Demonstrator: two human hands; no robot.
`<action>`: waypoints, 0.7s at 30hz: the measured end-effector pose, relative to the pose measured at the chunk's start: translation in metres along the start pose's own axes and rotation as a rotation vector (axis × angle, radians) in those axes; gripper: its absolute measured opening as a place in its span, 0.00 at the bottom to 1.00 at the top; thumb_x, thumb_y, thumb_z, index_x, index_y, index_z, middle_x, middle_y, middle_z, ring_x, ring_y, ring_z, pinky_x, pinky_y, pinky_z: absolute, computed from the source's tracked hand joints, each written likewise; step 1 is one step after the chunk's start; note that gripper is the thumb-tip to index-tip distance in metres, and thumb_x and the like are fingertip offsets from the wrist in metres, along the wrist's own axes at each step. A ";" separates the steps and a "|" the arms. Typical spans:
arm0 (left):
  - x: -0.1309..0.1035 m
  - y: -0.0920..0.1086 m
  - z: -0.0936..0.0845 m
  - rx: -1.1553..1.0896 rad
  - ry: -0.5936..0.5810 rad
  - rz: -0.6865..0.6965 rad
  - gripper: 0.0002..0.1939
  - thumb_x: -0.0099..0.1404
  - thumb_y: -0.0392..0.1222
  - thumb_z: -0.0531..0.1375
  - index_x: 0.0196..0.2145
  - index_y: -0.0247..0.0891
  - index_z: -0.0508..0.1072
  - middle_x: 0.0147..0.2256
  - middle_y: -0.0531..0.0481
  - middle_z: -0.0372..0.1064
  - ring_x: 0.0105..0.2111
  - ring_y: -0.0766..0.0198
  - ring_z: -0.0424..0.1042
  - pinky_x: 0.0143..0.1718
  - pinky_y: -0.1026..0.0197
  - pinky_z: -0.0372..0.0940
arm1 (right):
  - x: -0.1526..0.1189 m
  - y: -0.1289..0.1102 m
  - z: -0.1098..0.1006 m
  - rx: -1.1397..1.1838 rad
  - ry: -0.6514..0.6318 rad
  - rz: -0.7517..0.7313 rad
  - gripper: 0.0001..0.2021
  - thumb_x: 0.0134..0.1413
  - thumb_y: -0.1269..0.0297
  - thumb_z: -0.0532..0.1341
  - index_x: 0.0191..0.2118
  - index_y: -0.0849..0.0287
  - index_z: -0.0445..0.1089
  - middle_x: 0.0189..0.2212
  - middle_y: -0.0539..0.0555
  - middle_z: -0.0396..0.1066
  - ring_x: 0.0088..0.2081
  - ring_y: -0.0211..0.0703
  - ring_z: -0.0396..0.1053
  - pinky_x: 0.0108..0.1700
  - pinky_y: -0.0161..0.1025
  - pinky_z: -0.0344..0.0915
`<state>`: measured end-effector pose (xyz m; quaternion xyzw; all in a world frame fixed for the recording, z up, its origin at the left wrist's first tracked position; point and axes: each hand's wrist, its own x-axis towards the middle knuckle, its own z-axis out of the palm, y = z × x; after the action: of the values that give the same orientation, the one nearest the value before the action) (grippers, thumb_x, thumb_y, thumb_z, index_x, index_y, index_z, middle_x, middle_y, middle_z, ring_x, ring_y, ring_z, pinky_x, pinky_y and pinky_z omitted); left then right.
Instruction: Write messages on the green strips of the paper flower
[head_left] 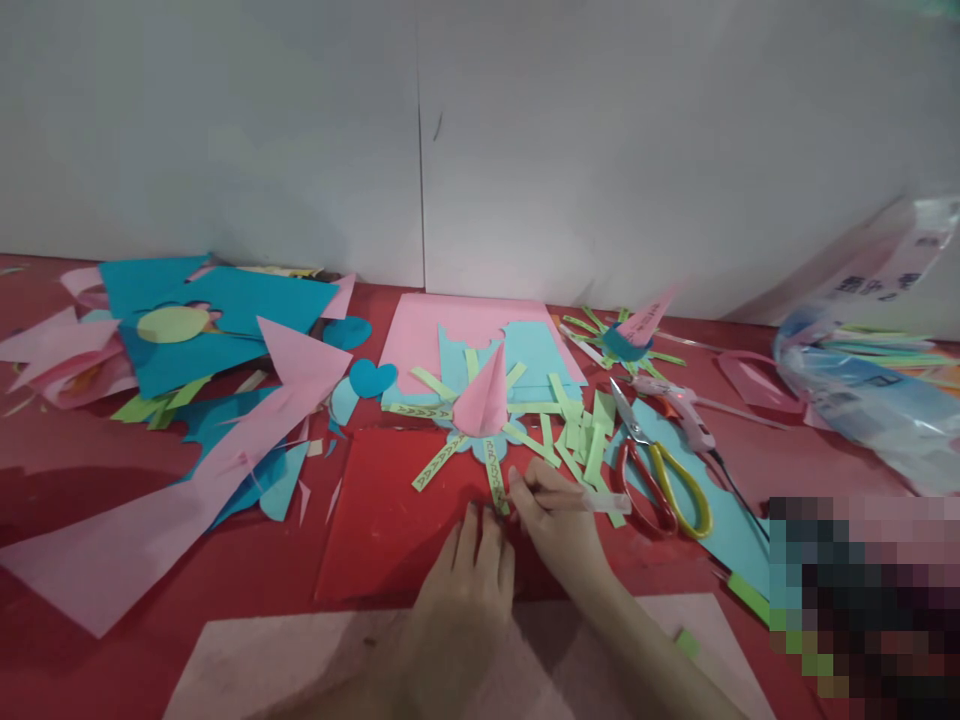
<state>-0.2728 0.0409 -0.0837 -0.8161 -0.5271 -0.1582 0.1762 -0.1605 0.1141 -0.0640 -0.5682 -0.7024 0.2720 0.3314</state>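
Note:
A pink paper cone (481, 400) stands on a light blue scalloped base (469, 448), with green paper strips radiating from it. Dark marks cover several strips, among them the front strip (492, 466) and one pointing to the lower left (438, 464). My right hand (551, 515) is closed around a pale, see-through pen (592, 501), its tip end by the front strip's outer end. My left hand (474, 570) lies with fingers extended at that same end, on the red sheet (390, 500). The fingertips partly cover the spot where pen and strip meet.
Scissors (660, 480) with red and yellow handles and a pink glue gun (686, 415) lie to the right. Behind them is another cone piece (641, 330). Pink and blue scraps (202, 490) spread across the left; a plastic bag (862, 370) sits far right.

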 end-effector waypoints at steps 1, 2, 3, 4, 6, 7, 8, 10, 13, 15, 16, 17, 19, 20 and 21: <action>0.000 0.000 0.000 0.000 -0.005 -0.002 0.12 0.61 0.35 0.50 0.37 0.31 0.71 0.41 0.40 0.70 0.44 0.54 0.67 0.43 0.56 0.62 | 0.000 0.000 0.000 0.001 0.003 -0.006 0.17 0.52 0.62 0.51 0.18 0.57 0.45 0.12 0.42 0.46 0.16 0.31 0.47 0.19 0.31 0.48; 0.000 0.001 0.000 0.000 -0.013 -0.008 0.12 0.61 0.35 0.50 0.38 0.31 0.71 0.42 0.40 0.70 0.45 0.54 0.67 0.43 0.56 0.62 | 0.000 0.000 0.000 0.006 0.006 -0.010 0.17 0.52 0.63 0.51 0.18 0.57 0.44 0.12 0.42 0.45 0.16 0.31 0.46 0.19 0.30 0.47; 0.000 0.001 0.000 0.001 -0.021 -0.020 0.13 0.61 0.35 0.49 0.38 0.31 0.71 0.42 0.40 0.69 0.45 0.54 0.67 0.43 0.56 0.62 | -0.001 0.000 -0.001 0.014 0.007 -0.012 0.17 0.51 0.64 0.51 0.18 0.56 0.43 0.12 0.42 0.43 0.16 0.31 0.45 0.18 0.30 0.46; -0.001 0.001 0.000 0.001 -0.020 -0.027 0.13 0.61 0.35 0.49 0.38 0.31 0.71 0.42 0.40 0.69 0.45 0.54 0.66 0.43 0.56 0.62 | -0.001 0.000 -0.001 0.024 0.006 -0.012 0.16 0.50 0.65 0.51 0.18 0.56 0.43 0.13 0.42 0.42 0.16 0.31 0.45 0.18 0.30 0.46; -0.001 0.002 0.000 -0.001 -0.015 -0.023 0.13 0.61 0.34 0.49 0.39 0.31 0.71 0.42 0.40 0.69 0.45 0.54 0.66 0.43 0.57 0.62 | -0.001 -0.001 -0.001 0.043 -0.004 -0.006 0.15 0.49 0.66 0.51 0.18 0.56 0.43 0.13 0.42 0.42 0.16 0.31 0.45 0.17 0.30 0.46; -0.001 0.002 -0.001 0.000 -0.017 -0.017 0.13 0.61 0.34 0.49 0.39 0.31 0.71 0.43 0.40 0.69 0.46 0.54 0.66 0.43 0.56 0.62 | -0.001 -0.001 -0.002 0.047 -0.007 -0.003 0.15 0.48 0.66 0.51 0.18 0.56 0.43 0.13 0.42 0.43 0.16 0.31 0.45 0.18 0.30 0.46; -0.001 0.002 -0.002 0.003 -0.026 -0.014 0.13 0.61 0.34 0.49 0.40 0.31 0.70 0.43 0.40 0.69 0.46 0.54 0.66 0.44 0.56 0.62 | -0.001 -0.001 -0.002 0.046 -0.006 0.000 0.15 0.49 0.66 0.51 0.18 0.56 0.43 0.13 0.42 0.43 0.16 0.31 0.46 0.18 0.30 0.46; -0.001 0.002 -0.003 0.008 -0.060 -0.020 0.14 0.61 0.35 0.50 0.41 0.31 0.70 0.44 0.39 0.68 0.47 0.53 0.65 0.44 0.56 0.62 | -0.001 -0.002 -0.002 0.036 -0.007 0.004 0.15 0.50 0.64 0.51 0.17 0.56 0.44 0.12 0.43 0.45 0.16 0.31 0.47 0.18 0.30 0.47; 0.000 0.001 -0.004 0.010 -0.077 -0.032 0.14 0.61 0.36 0.50 0.41 0.31 0.70 0.44 0.39 0.68 0.47 0.54 0.65 0.45 0.56 0.62 | 0.000 -0.002 -0.001 0.023 -0.023 0.002 0.16 0.51 0.62 0.51 0.17 0.57 0.46 0.12 0.43 0.48 0.16 0.31 0.48 0.19 0.30 0.48; 0.000 0.001 -0.003 0.010 -0.053 -0.018 0.13 0.60 0.36 0.50 0.39 0.31 0.71 0.43 0.40 0.69 0.46 0.54 0.66 0.44 0.57 0.63 | 0.000 -0.003 -0.001 0.014 -0.024 -0.001 0.17 0.52 0.61 0.52 0.17 0.57 0.47 0.12 0.43 0.49 0.16 0.31 0.48 0.19 0.30 0.49; 0.000 0.001 -0.003 0.011 -0.041 -0.012 0.13 0.60 0.36 0.50 0.39 0.31 0.71 0.42 0.41 0.70 0.45 0.54 0.67 0.43 0.57 0.63 | 0.000 -0.003 -0.001 0.008 -0.020 -0.005 0.18 0.52 0.60 0.52 0.17 0.57 0.47 0.11 0.43 0.49 0.16 0.31 0.48 0.19 0.30 0.49; 0.000 0.001 -0.003 0.013 -0.033 -0.013 0.13 0.60 0.36 0.50 0.38 0.31 0.71 0.42 0.41 0.70 0.45 0.54 0.67 0.43 0.58 0.64 | 0.000 -0.003 -0.001 0.006 -0.017 -0.008 0.18 0.52 0.60 0.52 0.16 0.57 0.47 0.11 0.43 0.49 0.16 0.31 0.48 0.19 0.31 0.49; 0.000 0.001 -0.002 0.015 -0.030 -0.016 0.13 0.60 0.36 0.50 0.38 0.31 0.71 0.42 0.41 0.70 0.45 0.54 0.67 0.43 0.58 0.64 | 0.000 -0.003 -0.001 0.027 -0.010 -0.005 0.18 0.52 0.60 0.52 0.16 0.57 0.47 0.11 0.43 0.49 0.16 0.31 0.49 0.19 0.30 0.49; 0.000 0.001 -0.002 0.019 -0.033 -0.020 0.13 0.61 0.35 0.49 0.39 0.31 0.71 0.42 0.41 0.70 0.45 0.55 0.67 0.43 0.57 0.64 | 0.000 -0.003 -0.001 0.050 -0.006 0.006 0.18 0.52 0.60 0.52 0.16 0.57 0.48 0.11 0.43 0.49 0.15 0.31 0.49 0.19 0.30 0.49; 0.000 0.001 -0.002 0.021 -0.032 -0.019 0.13 0.61 0.35 0.49 0.39 0.31 0.71 0.42 0.41 0.70 0.45 0.55 0.67 0.43 0.57 0.64 | 0.000 -0.002 -0.001 0.076 0.001 0.022 0.17 0.52 0.61 0.52 0.16 0.57 0.48 0.11 0.43 0.50 0.15 0.31 0.50 0.19 0.30 0.50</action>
<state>-0.2721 0.0396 -0.0815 -0.8116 -0.5393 -0.1415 0.1747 -0.1610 0.1133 -0.0613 -0.5630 -0.6852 0.3018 0.3499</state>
